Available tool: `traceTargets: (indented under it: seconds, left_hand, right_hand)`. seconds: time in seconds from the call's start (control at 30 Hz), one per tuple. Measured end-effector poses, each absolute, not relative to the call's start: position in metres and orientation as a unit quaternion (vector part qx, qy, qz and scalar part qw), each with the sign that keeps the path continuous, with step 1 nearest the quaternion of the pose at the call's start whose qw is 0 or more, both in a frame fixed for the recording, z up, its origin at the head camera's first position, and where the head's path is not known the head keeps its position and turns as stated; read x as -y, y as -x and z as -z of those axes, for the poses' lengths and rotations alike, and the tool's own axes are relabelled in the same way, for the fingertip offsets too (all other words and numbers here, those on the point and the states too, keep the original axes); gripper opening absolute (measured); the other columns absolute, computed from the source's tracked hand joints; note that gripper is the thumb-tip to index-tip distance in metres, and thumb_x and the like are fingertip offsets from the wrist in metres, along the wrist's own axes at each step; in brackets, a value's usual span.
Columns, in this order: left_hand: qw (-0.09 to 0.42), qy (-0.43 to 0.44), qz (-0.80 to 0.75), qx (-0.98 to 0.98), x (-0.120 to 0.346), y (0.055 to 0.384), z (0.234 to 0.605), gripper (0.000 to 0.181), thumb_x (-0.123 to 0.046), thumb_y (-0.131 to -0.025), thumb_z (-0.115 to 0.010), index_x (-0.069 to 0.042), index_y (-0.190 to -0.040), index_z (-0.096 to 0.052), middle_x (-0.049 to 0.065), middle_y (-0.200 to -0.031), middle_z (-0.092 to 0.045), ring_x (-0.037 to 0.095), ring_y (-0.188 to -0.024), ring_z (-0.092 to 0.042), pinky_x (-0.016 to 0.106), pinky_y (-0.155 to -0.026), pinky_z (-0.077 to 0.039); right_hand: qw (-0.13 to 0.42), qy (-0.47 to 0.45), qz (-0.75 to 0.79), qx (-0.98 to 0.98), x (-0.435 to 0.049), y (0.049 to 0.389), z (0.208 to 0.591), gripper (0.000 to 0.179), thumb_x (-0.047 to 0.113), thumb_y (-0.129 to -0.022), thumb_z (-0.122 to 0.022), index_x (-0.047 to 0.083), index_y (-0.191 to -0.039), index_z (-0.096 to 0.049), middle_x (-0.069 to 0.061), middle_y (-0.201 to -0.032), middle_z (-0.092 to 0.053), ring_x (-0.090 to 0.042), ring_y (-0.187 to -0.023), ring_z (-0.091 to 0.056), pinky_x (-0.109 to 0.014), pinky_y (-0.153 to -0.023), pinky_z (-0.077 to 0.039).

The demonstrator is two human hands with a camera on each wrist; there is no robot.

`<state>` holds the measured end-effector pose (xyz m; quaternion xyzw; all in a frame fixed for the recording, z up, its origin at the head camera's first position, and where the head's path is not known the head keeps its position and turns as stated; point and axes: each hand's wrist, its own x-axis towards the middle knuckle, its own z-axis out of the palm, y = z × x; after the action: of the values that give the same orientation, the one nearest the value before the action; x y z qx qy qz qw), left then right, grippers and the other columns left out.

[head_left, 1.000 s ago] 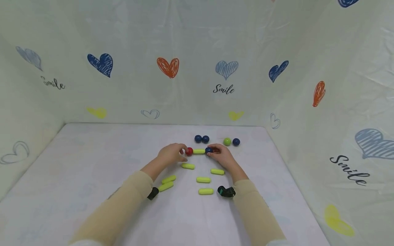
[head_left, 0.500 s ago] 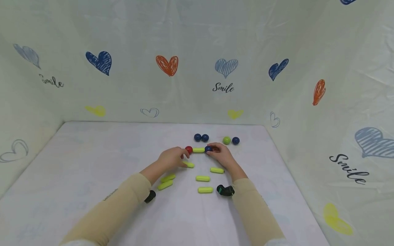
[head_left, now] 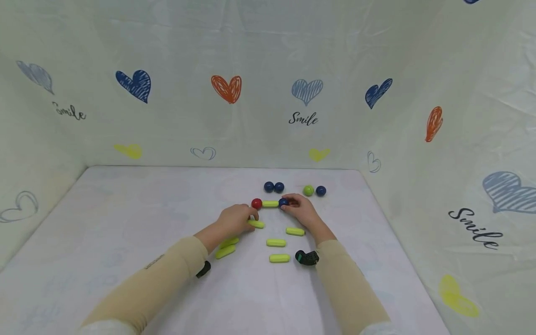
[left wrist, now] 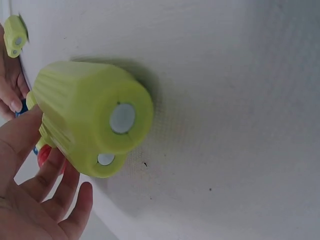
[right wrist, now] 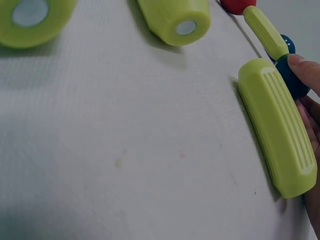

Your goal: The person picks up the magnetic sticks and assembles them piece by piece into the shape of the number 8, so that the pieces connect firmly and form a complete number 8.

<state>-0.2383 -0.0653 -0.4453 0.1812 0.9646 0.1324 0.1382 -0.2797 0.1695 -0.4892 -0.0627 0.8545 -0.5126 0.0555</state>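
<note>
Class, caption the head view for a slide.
Right hand pinches a blue ball at the end of a lime rod; left hand at another rod.

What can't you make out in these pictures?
Head: left end of the yellow-green rod by the left hand, covered by that hand; whether it's pinched is unclear.
Left wrist: part of the red ball, behind the left hand.
Right wrist: much of the right hand, cut off by the right edge.
Right wrist: upper-left rod, cut by top and left edges.

Yellow-green rods (right wrist: pixel 277 129) looked plastic, ridged; end discs (left wrist: pixel 122 118), metallic. Balls (head_left: pixel 257 203) were glossy, smooth. Tabletop (right wrist: pixel 150 145) was matt, finely textured.
</note>
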Motion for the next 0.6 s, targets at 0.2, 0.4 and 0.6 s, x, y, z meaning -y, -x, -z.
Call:
traceTargets:
  seconds: [0.2,0.4,0.6]
  left_hand:
    - [0.122,-0.190,-0.106,-0.968,0.0633,0.2347,0.4447,0.025,-0.023,-0.082,-0.080,-0.021,-0.105,-0.072,-0.003,-0.096,-0.066,0.016,-0.088,-0.059,0.034,-0.080,-0.052]
    - [0.124,-0.169,-0.144,-0.967,0.0650,0.2303,0.4411,0.025,-0.022,-0.082,-0.080,-0.019,-0.106,-0.072,-0.003,-0.092,-0.066,0.016,-0.084,-0.058,0.034,-0.078,-0.051]
    - [0.152,-0.121,-0.246,-0.950,0.0658,0.2300,0.4388,0.023,-0.016,-0.083,-0.079,-0.013,-0.105,-0.072,0.000,-0.092,-0.065,0.018,-0.084,-0.057,0.033,-0.078,-0.052]
  right_hand:
    - [0.061,0.054,0.510,-0.856,-0.1698,0.2801,0.4913,0.036,0.017,-0.089,-0.073,0.013,-0.124,-0.066,-0.004,-0.120,-0.062,-0.020,-0.105,-0.058,-0.038,-0.095,-0.047]
    - [0.064,0.052,0.512,-0.855,-0.1699,0.2803,0.4919,0.036,0.017,-0.089,-0.073,0.013,-0.124,-0.066,-0.005,-0.121,-0.061,-0.021,-0.106,-0.057,-0.038,-0.095,-0.047]
    - [0.058,0.057,0.508,-0.857,-0.1707,0.2817,0.4910,0.036,0.017,-0.089,-0.073,0.013,-0.124,-0.066,-0.005,-0.120,-0.061,-0.021,-0.105,-0.057,-0.038,-0.095,-0.047]
